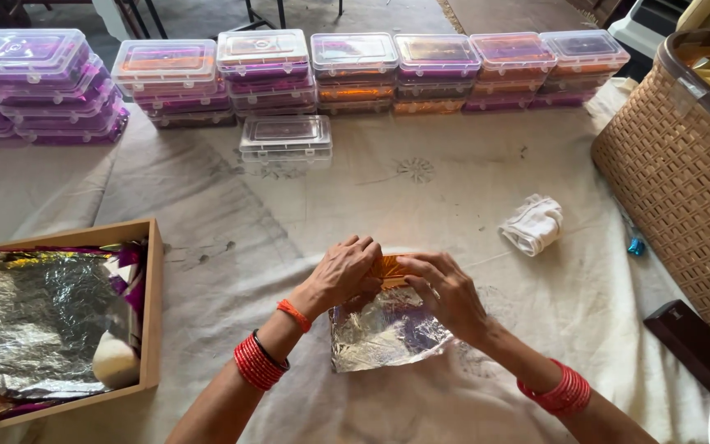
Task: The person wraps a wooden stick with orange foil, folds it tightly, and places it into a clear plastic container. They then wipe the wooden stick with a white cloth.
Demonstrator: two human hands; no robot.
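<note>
Both hands meet over a crinkled sheet of silver foil point(388, 333) that lies on the cloth-covered counter point(306, 214), straight in front of the person. The left hand point(345, 273) curls over the sheet's top edge, fingers bent and pressing down; the right hand point(447, 292) pinches the same edge from the other side, fingertips closed on the foil and on an orange piece point(391, 270) that peeks out between the two hands. What that orange piece is cannot be made out, as the fingers cover most of it.

The foil looks thin and light, holds every crease, and would probably tear or spring open if pulled hard, so the safest hold is at the folded edge, with flat fingertips rather than nails.

To the left stands a wooden tray point(154, 312) with more foil sheets; a row of stacked clear plastic boxes point(355, 70) runs along the far side. A folded white cloth point(532, 224) and a woven basket point(675, 189) lie to the right.
</note>
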